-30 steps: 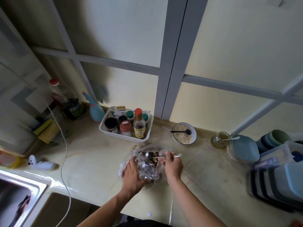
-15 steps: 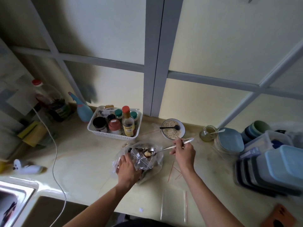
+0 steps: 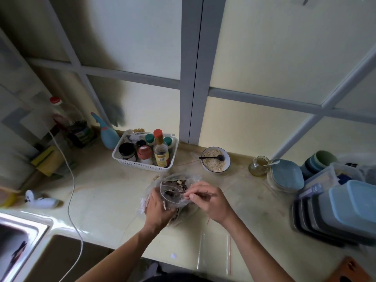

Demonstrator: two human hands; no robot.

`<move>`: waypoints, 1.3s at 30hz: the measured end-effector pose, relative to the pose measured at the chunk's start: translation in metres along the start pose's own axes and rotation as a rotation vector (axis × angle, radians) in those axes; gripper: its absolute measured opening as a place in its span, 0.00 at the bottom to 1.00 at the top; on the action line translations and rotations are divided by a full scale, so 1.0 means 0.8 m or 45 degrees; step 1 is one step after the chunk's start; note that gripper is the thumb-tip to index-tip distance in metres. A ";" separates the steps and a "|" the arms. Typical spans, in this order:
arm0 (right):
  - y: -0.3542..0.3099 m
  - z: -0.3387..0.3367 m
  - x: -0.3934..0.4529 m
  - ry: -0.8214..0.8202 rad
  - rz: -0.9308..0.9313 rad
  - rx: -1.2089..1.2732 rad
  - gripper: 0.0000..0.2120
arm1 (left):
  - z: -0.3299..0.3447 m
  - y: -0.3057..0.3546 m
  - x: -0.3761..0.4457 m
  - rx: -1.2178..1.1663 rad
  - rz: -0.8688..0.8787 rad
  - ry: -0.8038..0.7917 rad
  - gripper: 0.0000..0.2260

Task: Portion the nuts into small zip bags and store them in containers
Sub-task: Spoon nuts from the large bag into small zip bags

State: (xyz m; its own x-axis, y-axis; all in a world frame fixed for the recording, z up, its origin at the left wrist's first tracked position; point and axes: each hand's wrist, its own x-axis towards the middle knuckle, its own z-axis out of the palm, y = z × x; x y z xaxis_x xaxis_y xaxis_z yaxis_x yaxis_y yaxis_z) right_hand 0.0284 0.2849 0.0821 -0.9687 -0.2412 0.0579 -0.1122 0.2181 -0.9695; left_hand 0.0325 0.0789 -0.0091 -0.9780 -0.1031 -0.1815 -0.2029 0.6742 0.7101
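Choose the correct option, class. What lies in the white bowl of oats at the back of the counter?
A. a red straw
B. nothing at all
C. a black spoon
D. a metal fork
C: a black spoon lies in the white bowl, its handle pointing left over the rim and its dark head resting on the oats.
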 end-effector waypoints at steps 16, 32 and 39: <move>-0.001 -0.039 -0.005 0.201 0.129 0.547 0.12 | -0.003 -0.011 -0.030 -0.209 0.059 0.124 0.32; 0.055 -0.024 0.002 0.880 0.683 0.506 0.14 | -0.008 -0.024 -0.041 -0.244 -0.016 0.167 0.29; 0.086 0.009 0.020 0.779 0.966 0.662 0.14 | -0.012 -0.014 -0.032 -0.227 0.097 0.086 0.34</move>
State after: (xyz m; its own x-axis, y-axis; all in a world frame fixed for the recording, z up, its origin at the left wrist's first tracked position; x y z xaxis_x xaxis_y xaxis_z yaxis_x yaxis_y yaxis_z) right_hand 0.0064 0.2893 0.0143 -0.7088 0.3265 -0.6253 0.5252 -0.3474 -0.7768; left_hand 0.0595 0.0672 -0.0058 -0.9907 -0.1096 -0.0805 -0.1274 0.5424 0.8304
